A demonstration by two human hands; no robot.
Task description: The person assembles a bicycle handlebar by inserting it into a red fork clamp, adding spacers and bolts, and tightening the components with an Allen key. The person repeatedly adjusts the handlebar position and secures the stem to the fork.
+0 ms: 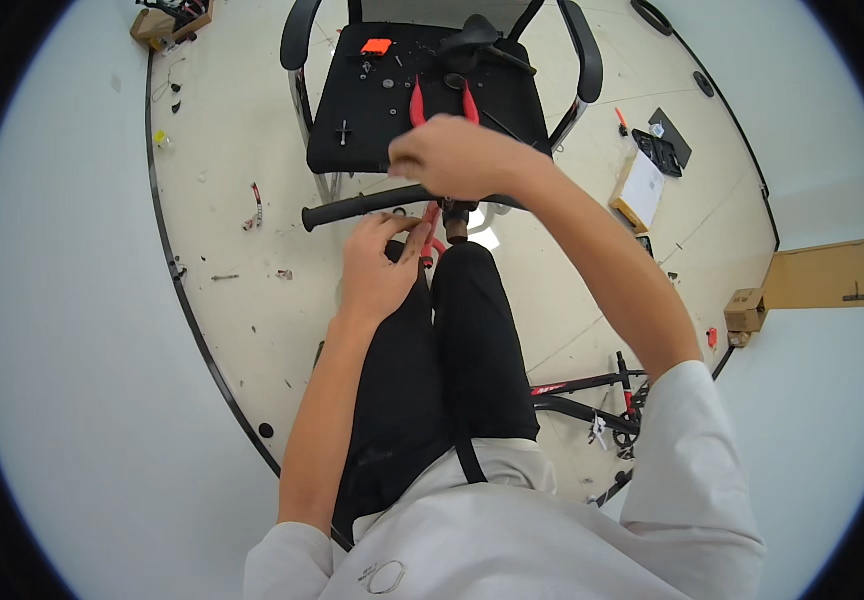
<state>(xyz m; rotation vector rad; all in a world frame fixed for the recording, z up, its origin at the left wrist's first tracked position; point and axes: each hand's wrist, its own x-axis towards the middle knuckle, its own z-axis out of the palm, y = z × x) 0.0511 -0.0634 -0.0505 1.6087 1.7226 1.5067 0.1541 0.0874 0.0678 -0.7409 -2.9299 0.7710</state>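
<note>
A black bicycle handlebar (pixel 352 209) with a rubber grip lies across above my knees, with a stem (pixel 457 224) ending in a brownish metal tube at its middle. My left hand (pixel 380 268) is just below the bar, fingers bent and closed on a slim red tube-like part (pixel 431 222). Over the front edge of a black chair seat (pixel 337 130) is my right hand (pixel 462 158), its fingers curled together; what they hold, if anything, is hidden. Just beyond it, two red curved handles (pixel 417 102) point away from me on the seat.
The chair also carries a bicycle saddle (pixel 470 42), an orange piece (pixel 376 46) and small metal parts. A black bicycle frame (pixel 582 384) lies right of my legs. On the right floor are a toolbox (pixel 658 152) and a flat white-topped box (pixel 640 190).
</note>
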